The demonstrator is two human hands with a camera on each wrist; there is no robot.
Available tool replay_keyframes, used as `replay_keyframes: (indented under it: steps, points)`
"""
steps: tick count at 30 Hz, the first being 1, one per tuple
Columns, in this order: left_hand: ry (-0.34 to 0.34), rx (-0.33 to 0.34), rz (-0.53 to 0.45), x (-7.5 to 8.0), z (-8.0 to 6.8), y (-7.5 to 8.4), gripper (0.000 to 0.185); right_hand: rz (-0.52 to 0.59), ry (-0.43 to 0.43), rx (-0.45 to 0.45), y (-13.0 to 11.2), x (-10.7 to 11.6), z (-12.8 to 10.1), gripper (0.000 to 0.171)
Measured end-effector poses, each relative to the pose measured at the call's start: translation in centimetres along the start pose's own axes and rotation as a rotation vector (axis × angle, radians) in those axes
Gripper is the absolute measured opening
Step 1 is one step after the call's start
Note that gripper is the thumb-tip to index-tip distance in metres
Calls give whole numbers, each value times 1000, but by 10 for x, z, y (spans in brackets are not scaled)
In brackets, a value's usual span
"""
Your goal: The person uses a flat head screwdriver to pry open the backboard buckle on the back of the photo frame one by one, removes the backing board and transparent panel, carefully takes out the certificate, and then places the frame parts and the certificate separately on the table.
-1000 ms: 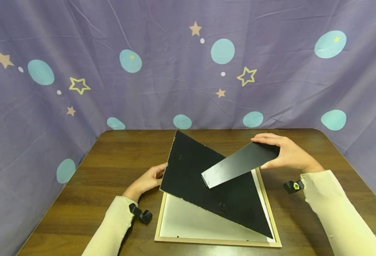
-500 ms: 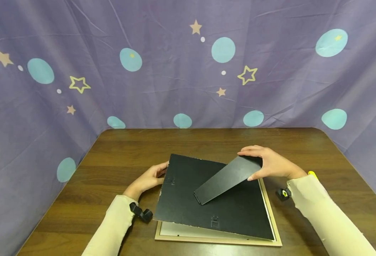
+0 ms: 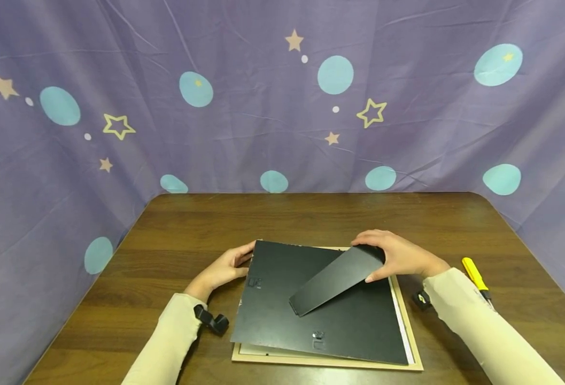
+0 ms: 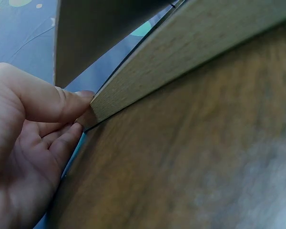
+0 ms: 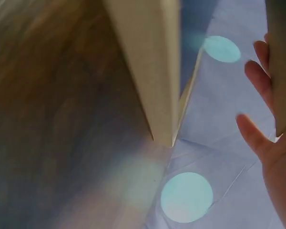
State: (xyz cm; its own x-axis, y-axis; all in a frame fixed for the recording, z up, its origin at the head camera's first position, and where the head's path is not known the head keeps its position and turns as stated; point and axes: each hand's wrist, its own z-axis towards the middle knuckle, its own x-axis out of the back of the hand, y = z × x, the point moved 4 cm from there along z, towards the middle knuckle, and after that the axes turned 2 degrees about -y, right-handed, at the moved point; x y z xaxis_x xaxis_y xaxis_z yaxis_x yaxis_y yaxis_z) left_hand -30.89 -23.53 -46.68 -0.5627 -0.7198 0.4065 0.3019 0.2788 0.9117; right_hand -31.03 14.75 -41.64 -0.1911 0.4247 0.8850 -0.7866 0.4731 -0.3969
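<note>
A black backing board (image 3: 359, 326) lies askew over a pale wooden picture frame (image 3: 330, 364), its left side raised above the frame. From the board's middle a black stand leg (image 3: 335, 280) slants up to the right. My right hand (image 3: 402, 258) grips the free end of that leg, thumb on the near edge and fingers over the far one. At the frame's far left corner, my left hand (image 3: 222, 274) pinches the wood between thumb and fingers. The left wrist view shows the thumb (image 4: 62, 102) against this corner, below the raised board.
A yellow-handled tool (image 3: 474, 274) lies on the brown wooden table (image 3: 205, 219) at the right, partly hidden by the right sleeve. Behind the table hangs a purple curtain (image 3: 244, 133) with stars and blue ovals.
My right hand has come down and left with the stand leg. The backing board has turned and sunk, covering more of the frame. The yellow-handled tool has come into sight. My left hand stays put.
</note>
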Motion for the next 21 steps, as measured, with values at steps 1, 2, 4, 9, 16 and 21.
replay_keyframes:
  steps: [1,2,4,9,16,21]
  points:
    - [4,-1,0,0,0,-1,70,-32,0,20,-1,-2,0,78]
    - [8,-1,-3,0,0,-1,71,-64,4,40,-1,-3,1,78]
    - [11,-2,-15,0,1,-1,70,-107,5,68,-3,-6,1,77]
    - [5,-8,-38,0,1,-1,71,-115,-20,111,-9,-14,6,74]
    - [4,-7,-40,0,1,0,70,-71,-46,138,-22,-22,15,75]
    - [5,-4,-15,0,1,0,71,-38,-11,147,-22,-20,14,73]
